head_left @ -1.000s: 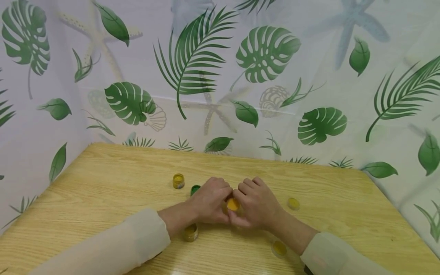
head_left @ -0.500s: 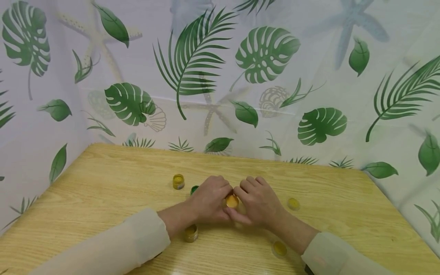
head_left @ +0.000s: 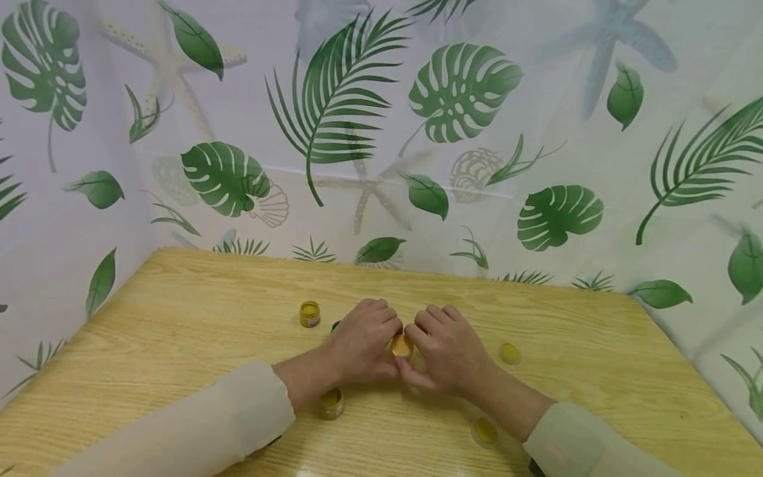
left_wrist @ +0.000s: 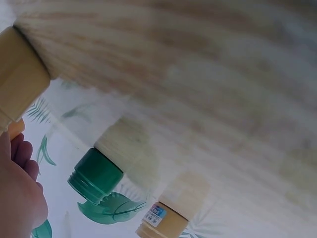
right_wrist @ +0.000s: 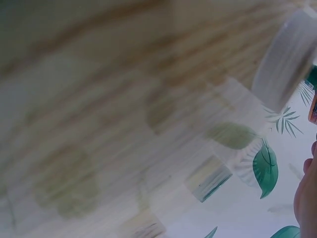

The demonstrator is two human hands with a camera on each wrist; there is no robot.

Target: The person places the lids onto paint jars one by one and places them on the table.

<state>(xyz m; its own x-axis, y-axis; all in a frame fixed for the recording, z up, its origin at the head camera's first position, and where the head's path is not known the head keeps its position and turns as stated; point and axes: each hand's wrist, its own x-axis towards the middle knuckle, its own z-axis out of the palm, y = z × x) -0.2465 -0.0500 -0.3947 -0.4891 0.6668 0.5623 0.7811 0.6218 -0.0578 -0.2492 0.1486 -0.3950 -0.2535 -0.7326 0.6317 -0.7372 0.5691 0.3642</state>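
Between both hands, an orange-topped jar (head_left: 402,346) is gripped by the fingertips and thumbs. My left hand (head_left: 363,343) curls round its left side and my right hand (head_left: 447,350) its right side. Much of the jar's wall is hidden by fingers. Behind the left hand the rim of a green jar (head_left: 336,326) peeks out; the left wrist view shows this green jar (left_wrist: 96,174) whole. An ochre jar (head_left: 331,404) stands beside the left wrist. In the right wrist view, only a sliver of the orange jar (right_wrist: 313,110) appears at the right edge.
An open jar of yellow (head_left: 310,314) stands farther back on the wooden table (head_left: 208,318). Two round yellow-stained lids, one (head_left: 509,353) beyond the right wrist and one (head_left: 485,430) nearer the front, lie flat. A leaf-printed cloth (head_left: 369,218) stands behind.
The orange-topped jar has shifted slightly up and away in the head view, its top appearing more tilted. The left hand has crept forward and covers more of the green jar.
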